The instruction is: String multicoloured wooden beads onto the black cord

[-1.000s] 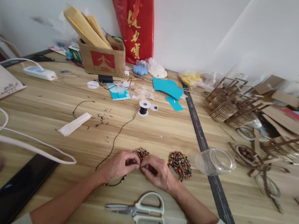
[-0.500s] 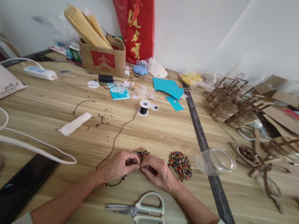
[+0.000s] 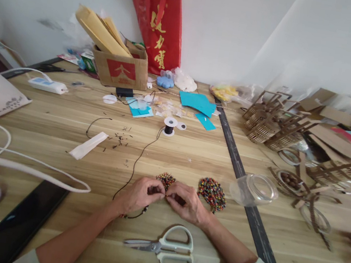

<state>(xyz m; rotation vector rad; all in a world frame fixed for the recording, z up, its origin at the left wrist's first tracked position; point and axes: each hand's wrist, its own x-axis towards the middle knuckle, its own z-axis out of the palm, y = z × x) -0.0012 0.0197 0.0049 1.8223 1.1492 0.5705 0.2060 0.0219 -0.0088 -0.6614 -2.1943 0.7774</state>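
Observation:
My left hand (image 3: 138, 195) and my right hand (image 3: 184, 203) rest on the wooden table (image 3: 192, 151) with their fingertips pinched together. Between them they hold a thin black cord (image 3: 136, 163) that runs back to a small spool (image 3: 169, 126). A beaded end of the cord loops out under my left wrist. A small heap of coloured beads (image 3: 165, 179) lies just behind the fingertips. A larger heap of beads (image 3: 212, 193) sits to the right of my right hand. What the fingers pinch besides the cord is too small to make out.
White-handled scissors (image 3: 166, 249) lie near the front edge. A clear plastic jar (image 3: 254, 189) lies on its side at right. Wooden cut-out models (image 3: 272, 119), a cardboard box (image 3: 120, 68), a red bag (image 3: 160, 28) and white cables (image 3: 26, 162) crowd the table's sides.

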